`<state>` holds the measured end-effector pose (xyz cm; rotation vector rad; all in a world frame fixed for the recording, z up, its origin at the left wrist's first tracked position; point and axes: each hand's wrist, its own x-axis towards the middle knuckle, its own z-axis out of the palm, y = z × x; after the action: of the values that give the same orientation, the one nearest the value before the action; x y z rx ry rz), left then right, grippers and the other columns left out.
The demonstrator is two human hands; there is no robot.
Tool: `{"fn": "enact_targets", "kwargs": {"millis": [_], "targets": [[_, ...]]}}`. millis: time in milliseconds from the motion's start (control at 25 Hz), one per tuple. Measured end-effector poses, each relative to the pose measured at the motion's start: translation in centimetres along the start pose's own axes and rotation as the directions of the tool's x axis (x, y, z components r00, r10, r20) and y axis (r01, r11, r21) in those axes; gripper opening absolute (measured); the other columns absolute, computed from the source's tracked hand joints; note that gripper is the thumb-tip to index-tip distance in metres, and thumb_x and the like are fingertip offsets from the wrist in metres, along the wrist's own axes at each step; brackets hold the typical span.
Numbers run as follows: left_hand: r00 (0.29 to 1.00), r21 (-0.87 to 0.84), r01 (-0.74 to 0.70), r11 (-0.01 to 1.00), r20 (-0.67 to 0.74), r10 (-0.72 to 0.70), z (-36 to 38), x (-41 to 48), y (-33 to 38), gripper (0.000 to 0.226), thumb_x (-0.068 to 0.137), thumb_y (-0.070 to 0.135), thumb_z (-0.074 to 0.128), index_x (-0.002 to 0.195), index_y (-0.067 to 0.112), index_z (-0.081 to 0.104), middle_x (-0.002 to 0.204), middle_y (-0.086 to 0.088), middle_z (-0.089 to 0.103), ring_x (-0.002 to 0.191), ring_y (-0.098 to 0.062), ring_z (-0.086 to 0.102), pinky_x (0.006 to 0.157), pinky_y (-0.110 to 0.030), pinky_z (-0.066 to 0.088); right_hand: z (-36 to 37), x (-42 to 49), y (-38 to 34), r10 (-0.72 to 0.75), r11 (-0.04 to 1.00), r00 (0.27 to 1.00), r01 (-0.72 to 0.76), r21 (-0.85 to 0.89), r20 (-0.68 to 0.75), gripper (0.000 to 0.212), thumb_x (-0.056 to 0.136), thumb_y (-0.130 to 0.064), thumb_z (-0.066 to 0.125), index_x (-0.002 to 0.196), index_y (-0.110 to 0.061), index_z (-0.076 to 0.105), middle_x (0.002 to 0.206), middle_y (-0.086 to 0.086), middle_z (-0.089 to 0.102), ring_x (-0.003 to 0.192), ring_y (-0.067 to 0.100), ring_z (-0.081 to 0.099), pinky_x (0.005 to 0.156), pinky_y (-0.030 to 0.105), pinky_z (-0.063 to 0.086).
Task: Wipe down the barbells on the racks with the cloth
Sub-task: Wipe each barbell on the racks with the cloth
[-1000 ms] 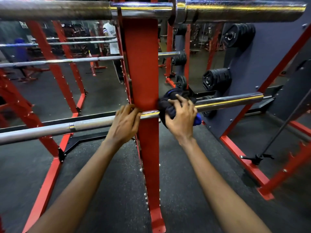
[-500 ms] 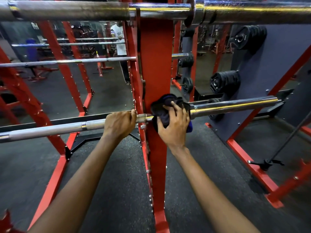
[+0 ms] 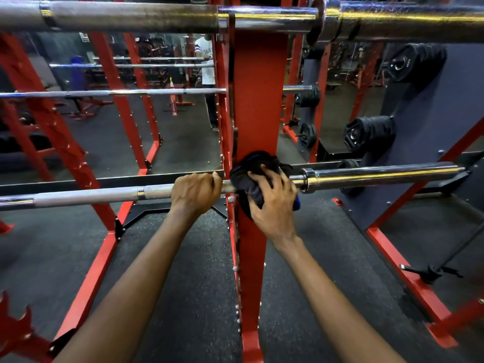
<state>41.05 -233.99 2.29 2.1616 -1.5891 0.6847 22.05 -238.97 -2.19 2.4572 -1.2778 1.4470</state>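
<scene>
Mid-wipe: gripping long chrome barbell [image 3: 91, 196] with left hand [image 3: 195, 193] just left of red steel upright [image 3: 258, 100], clamping dark crumpled cloth [image 3: 250, 163] at upright with fingers [image 3: 262, 178] of right hand [image 3: 275, 205]; next, likely sweep right of upright.

Dark cloth [image 3: 255, 166], bunched with a flash of blue, is wrapped on the lower barbell [image 3: 379, 172] right at the red upright [image 3: 258, 100]. That steel bar runs level across the upright. A second barbell [image 3: 131, 18] lies higher up it, chrome gleaming.

No legible text, small white sign [image 3: 83, 37] too blurred, shirt print [image 3: 207, 51] (distant person) unreadable
</scene>
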Motion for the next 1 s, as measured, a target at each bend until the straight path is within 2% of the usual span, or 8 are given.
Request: {"fn": "enact_targets", "kwargs": {"millis": [80, 240, 360, 440, 560, 720, 800, 1000], "targets": [[1.000, 0.025, -0.002, 1.000, 0.019, 0.002, -0.1, 0.1, 0.0, 0.060, 0.095, 0.036, 0.030, 0.056, 0.009, 0.066, 0.057, -0.013, 0.066, 0.052, -0.034, 0.064, 0.050, -0.031, 0.043, -0.1, 0.6, 0.7, -0.005, 0.999, 1.000, 0.005, -0.033, -0.008, 0.051, 0.085, -0.032, 0.073, 0.134, -0.030, 0.061, 0.144, -0.001, 0.054, 0.141, 0.028, 0.040, 0.112, 0.057, 0.035], [0.999, 0.012, -0.009, 1.000, 0.049, 0.009, -0.3, 0.1, 0.0, 0.057, 0.100, 0.035, 0.033, 0.062, 0.010, 0.068, 0.064, -0.013, 0.069, 0.062, -0.035, 0.067, 0.054, -0.032, 0.038, -0.1, -0.6, 0.4, 0.132, 0.991, 0.991, -0.131, 0.022, -0.037, 0.053, 0.085, -0.023, 0.077, 0.135, -0.029, 0.061, 0.145, -0.002, 0.049, 0.143, 0.028, 0.036, 0.114, 0.062, 0.030], [0.982, -0.102, -0.145, 0.984, 0.108, 0.156, -0.6, 0.3, -1.3, 0.053, 0.106, 0.041, 0.026, 0.067, 0.019, 0.055, 0.073, -0.010, 0.069, 0.070, -0.033, 0.066, 0.057, -0.034, 0.035, -0.8, -0.9, 1.0, 0.108, 0.994, 0.994, -0.107, 0.037, -0.028, 0.051, 0.085, -0.020, 0.078, 0.133, -0.028, 0.062, 0.142, -0.002, 0.052, 0.139, 0.028, 0.041, 0.110, 0.060, 0.038], [0.956, -0.182, -0.234, 0.955, 0.139, 0.260, -1.2, 0.4, -2.3, 0.046, 0.107, 0.045, 0.021, 0.074, 0.025, 0.047, 0.081, -0.008, 0.069, 0.073, -0.031, 0.066, 0.057, -0.036, 0.039, -1.8, -0.1, 1.2, 0.197, 0.980, 0.976, -0.192, 0.060, -0.089, 0.044, 0.088, -0.027, 0.076, 0.130, -0.026, 0.063, 0.138, -0.003, 0.054, 0.133, 0.027, 0.047, 0.104, 0.055, 0.044], [0.950, -0.195, -0.264, 0.945, 0.116, 0.289, -1.6, 0.2, -4.0, 0.052, 0.107, 0.048, 0.021, 0.087, 0.020, 0.061, 0.086, -0.008, 0.071, 0.076, -0.031, 0.067, 0.060, -0.039, 0.050, -2.3, 1.1, -0.5, 0.273, 0.957, 0.960, -0.264, 0.120, -0.066, 0.037, 0.093, -0.036, 0.071, 0.127, -0.025, 0.065, 0.131, 0.000, 0.057, 0.126, 0.027, 0.050, 0.100, 0.051, 0.043], [0.958, -0.086, -0.275, 0.958, 0.067, 0.281, -1.6, -0.3, -6.9, 0.052, 0.107, 0.046, 0.023, 0.094, 0.021, 0.066, 0.086, -0.007, 0.074, 0.078, -0.033, 0.069, 0.057, -0.036, 0.043, -1.9, 0.7, -4.9, 0.114, 0.988, 0.992, -0.119, 0.101, 0.054, 0.033, 0.092, -0.034, 0.071, 0.124, -0.029, 0.067, 0.126, -0.003, 0.059, 0.117, 0.026, 0.052, 0.097, 0.046, 0.047], [0.961, -0.070, -0.264, 0.962, 0.069, 0.268, -1.7, -0.3, -8.7, 0.052, 0.107, 0.045, 0.023, 0.098, 0.021, 0.068, 0.087, -0.009, 0.074, 0.081, -0.036, 0.070, 0.059, -0.037, 0.045, -1.3, 0.2, -7.5, 0.029, 0.999, 0.995, -0.030, 0.010, 0.091, 0.033, 0.089, -0.036, 0.071, 0.121, -0.031, 0.068, 0.127, -0.005, 0.059, 0.114, 0.026, 0.052, 0.093, 0.046, 0.050], [0.958, -0.087, -0.269, 0.959, 0.078, 0.276, -2.0, -0.6, -12.6, 0.055, 0.107, 0.045, 0.021, 0.093, 0.020, 0.068, 0.084, -0.015, 0.073, 0.078, -0.040, 0.068, 0.057, -0.037, 0.041, 2.5, -0.3, -12.6, -0.013, 0.987, 0.995, 0.029, -0.158, 0.100, 0.043, 0.083, -0.036, 0.076, 0.125, -0.035, 0.065, 0.137, -0.006, 0.057, 0.122, 0.025, 0.050, 0.095, 0.045, 0.047]]}}
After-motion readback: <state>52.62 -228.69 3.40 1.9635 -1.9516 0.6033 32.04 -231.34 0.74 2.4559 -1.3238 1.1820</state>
